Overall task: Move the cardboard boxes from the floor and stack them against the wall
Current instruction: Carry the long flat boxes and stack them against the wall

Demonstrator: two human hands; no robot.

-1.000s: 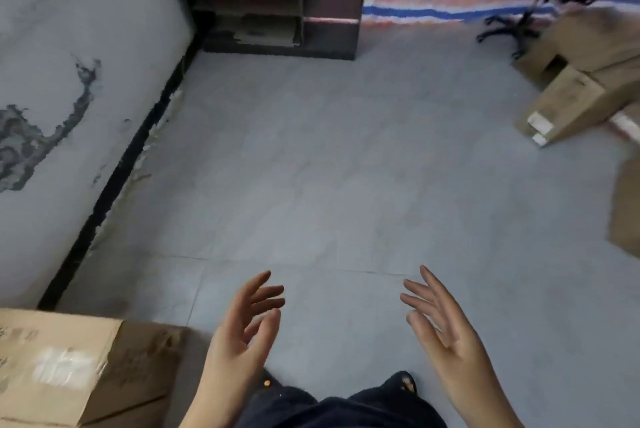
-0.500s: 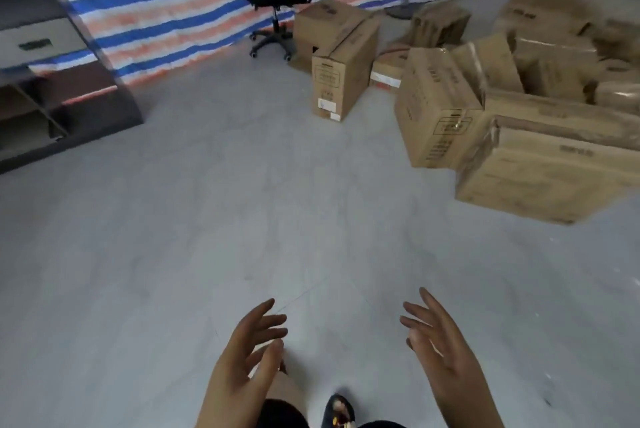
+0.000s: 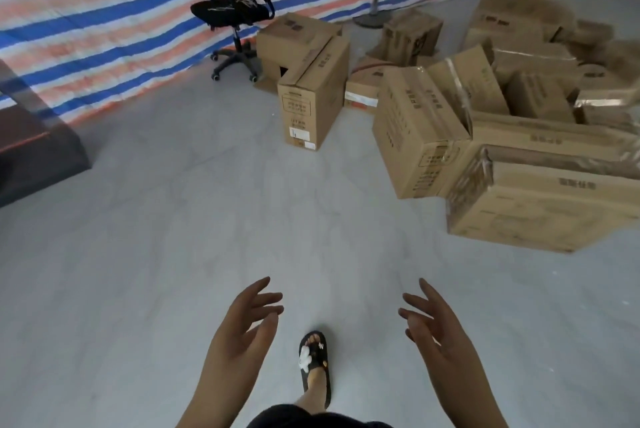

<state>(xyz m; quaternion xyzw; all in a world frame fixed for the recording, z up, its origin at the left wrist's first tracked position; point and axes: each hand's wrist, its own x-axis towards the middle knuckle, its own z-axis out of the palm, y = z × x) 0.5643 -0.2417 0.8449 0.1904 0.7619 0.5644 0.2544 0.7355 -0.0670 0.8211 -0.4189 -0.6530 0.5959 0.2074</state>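
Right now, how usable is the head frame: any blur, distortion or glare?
Head view: light is soft and even, no hard shadows or glare on the floor. Wide-angle bending tilts the cardboard boxes and smears the right edge. Box print is too soft to read. Both hands, left and right, are fairly sharp and empty; the office chair is clear.

Premises appear to be a makeshift storeroom. Grey tiled floor [image 3: 173, 272], bare. Cardboard boxes [image 3: 485, 137] heaped loosely at 1 to 2 o'clock, several taped and labelled. Striped tarpaulin [image 3: 104, 19] hung as a partition from 10 to 12 o'clock. Office chair [image 3: 235, 12] at 12 o'clock before it. Dark cabinet [image 3: 31, 147] at 9 o'clock.
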